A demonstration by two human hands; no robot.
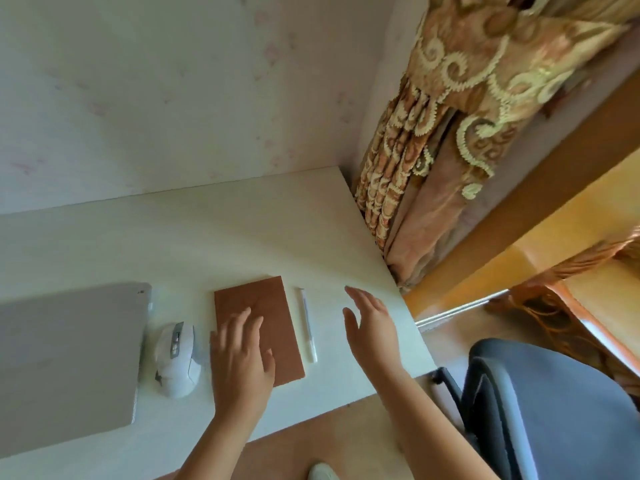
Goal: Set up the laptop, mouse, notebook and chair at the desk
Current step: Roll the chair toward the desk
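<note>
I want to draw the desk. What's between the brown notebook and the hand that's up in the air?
A thin white pen lies on the white desk, between the brown notebook and the raised right hand, in the head view.

Bright, soft daylight washes the white desk [242,230]; shadows faint, edges bowed by wide-angle distortion, slight blur.

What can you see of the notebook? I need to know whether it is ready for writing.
The notebook is a thin rectangle with a plain brown, card-like cover, closed and lying flat on the white desk. It sits between the white mouse and the white pen, near the front edge. The left hand rests on its lower left part.
</note>
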